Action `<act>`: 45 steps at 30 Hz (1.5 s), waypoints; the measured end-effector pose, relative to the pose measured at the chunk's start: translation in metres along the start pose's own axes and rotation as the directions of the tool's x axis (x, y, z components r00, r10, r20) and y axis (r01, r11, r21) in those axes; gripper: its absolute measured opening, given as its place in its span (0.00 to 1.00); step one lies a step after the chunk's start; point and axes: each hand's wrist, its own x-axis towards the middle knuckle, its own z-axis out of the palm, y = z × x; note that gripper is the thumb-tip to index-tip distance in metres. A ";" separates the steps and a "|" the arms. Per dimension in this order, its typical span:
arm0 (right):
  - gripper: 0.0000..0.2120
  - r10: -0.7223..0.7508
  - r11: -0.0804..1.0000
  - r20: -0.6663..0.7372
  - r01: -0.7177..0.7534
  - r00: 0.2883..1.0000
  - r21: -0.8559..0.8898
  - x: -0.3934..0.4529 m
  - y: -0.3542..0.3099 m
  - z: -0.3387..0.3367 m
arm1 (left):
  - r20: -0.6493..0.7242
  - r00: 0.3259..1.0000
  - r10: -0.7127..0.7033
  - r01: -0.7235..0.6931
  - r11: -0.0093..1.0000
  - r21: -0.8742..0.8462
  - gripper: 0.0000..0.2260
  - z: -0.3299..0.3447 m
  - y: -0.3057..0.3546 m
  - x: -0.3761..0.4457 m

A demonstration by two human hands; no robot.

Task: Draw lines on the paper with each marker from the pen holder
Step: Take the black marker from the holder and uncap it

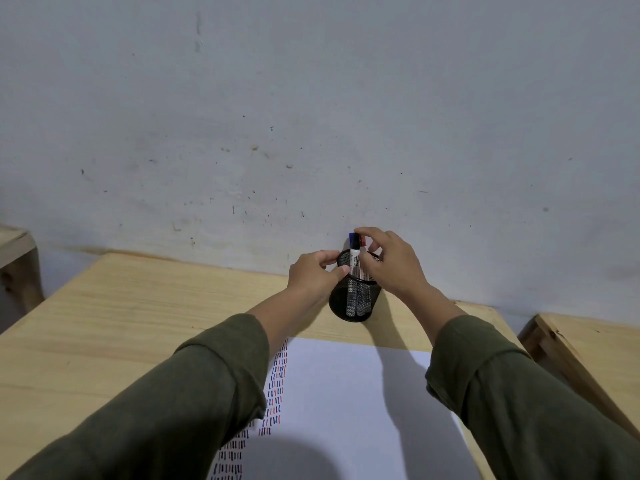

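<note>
A black mesh pen holder [353, 303] stands on the wooden table near the wall. Two markers stick up out of it: a blue-capped marker [354, 256] and, just behind it, a red-capped marker [362, 241]. My left hand [313, 273] grips the holder's rim from the left, thumb on its edge. My right hand [391, 263] reaches over the holder from the right, with its fingertips closed around the top of the red-capped marker. White paper [346, 403] lies in front of the holder, with columns of short blue, red and black strokes along its left side.
The table [138, 323] butts against a grey scuffed wall. A wooden piece of furniture [588, 348] stands to the right of the table, another wooden piece [17, 258] at the far left. Both green sleeves cross the paper's near part.
</note>
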 end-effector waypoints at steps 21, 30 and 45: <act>0.22 -0.034 0.997 0.023 0.032 0.999 0.074 -0.006 0.002 -0.001 | -0.011 1.000 -0.008 0.008 1.000 -0.013 0.19 0.001 0.002 -0.004; 0.20 -0.110 0.993 0.087 0.107 0.990 0.039 0.003 0.000 -0.003 | 0.001 1.000 -0.001 0.001 1.000 0.017 0.20 0.000 0.005 -0.002; 0.21 -0.121 0.988 0.116 0.109 0.986 0.107 0.005 -0.005 -0.001 | 0.013 1.000 0.014 -0.014 1.000 0.017 0.20 -0.001 0.005 -0.003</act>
